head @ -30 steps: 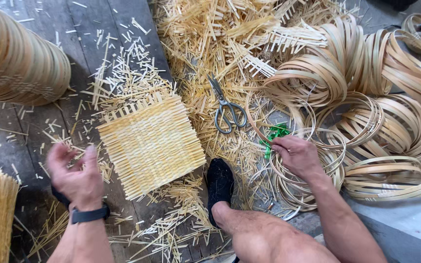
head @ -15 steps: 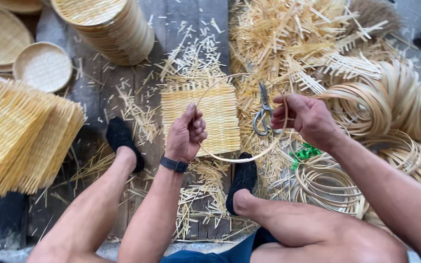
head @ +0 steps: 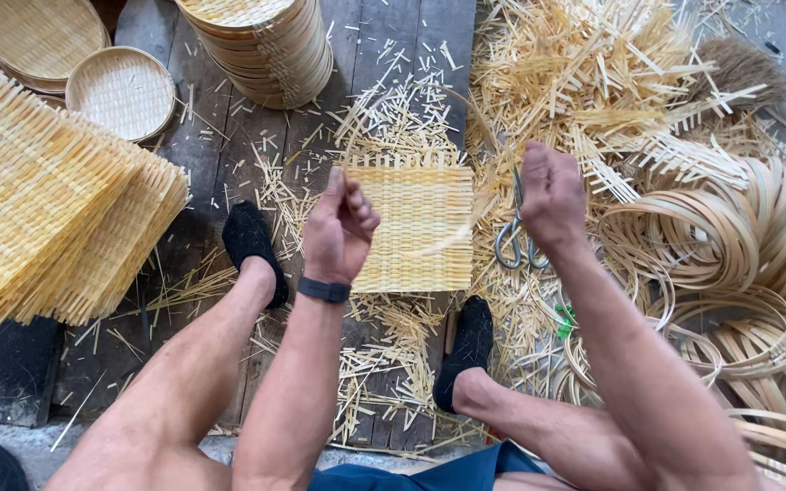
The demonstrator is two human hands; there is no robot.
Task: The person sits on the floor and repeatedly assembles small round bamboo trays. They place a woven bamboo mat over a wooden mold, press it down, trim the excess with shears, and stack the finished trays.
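We work seated on a floor (head: pixel 229 173) of dark, weathered planks, strewn with short bamboo offcuts; the planks run away from us. A heap of square woven panels (head: pixel 47 200) lies at left, round woven trays (head: pixel 120 91) and a tall stack of trays (head: pixel 266 41) beyond it, a mound of loose splints (head: pixel 593 73) at upper right, coiled bamboo hoops (head: pixel 739 245) at right. Our black-socked feet rest either side of a square woven mat (head: pixel 416 227), which lies flat between the hands, its fringed edge pointing away from us and its weave rows running side to side. Our left hand (head: pixel 338 227), a dark band on the wrist, is curled closed, fingers against thumb; a thin pale strip (head: pixel 452 238), blurred, slants across the mat's right side towards the right hand (head: pixel 552 195), which is closed in a loose fist. Whether either hand pinches the strip we cannot tell. Scissors (head: pixel 516 241) lie just below the right hand, blades pointing away from us.
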